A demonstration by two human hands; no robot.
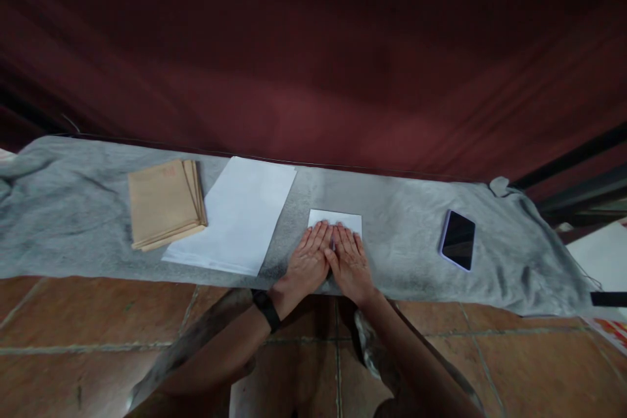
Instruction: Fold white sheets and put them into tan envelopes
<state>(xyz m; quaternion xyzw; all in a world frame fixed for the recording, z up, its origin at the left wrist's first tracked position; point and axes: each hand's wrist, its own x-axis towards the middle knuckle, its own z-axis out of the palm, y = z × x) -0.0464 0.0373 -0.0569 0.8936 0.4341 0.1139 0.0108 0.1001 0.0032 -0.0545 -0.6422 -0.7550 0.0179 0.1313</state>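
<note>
A small piece of white paper (336, 216), apparently folded, lies on the grey cloth in front of me. Its far edge shows beyond my fingertips, and the near part is hidden beneath my hands. My left hand (308, 257) rests flat on it with the fingers stretched forward. Close beside it, my right hand (349, 264) also lies flat, its thumb touching or nearly touching the left hand. To the left is a stack of larger white paper sheets (240, 215), slightly fanned.
Several brown envelopes (164, 202) are piled at the left, partly over the white sheets. A phone (458, 240) with a dark screen lies to the right. The grey cloth (392, 235) covers a narrow surface, with a dark red fabric (313, 78) behind and floor tiles (294, 372) below.
</note>
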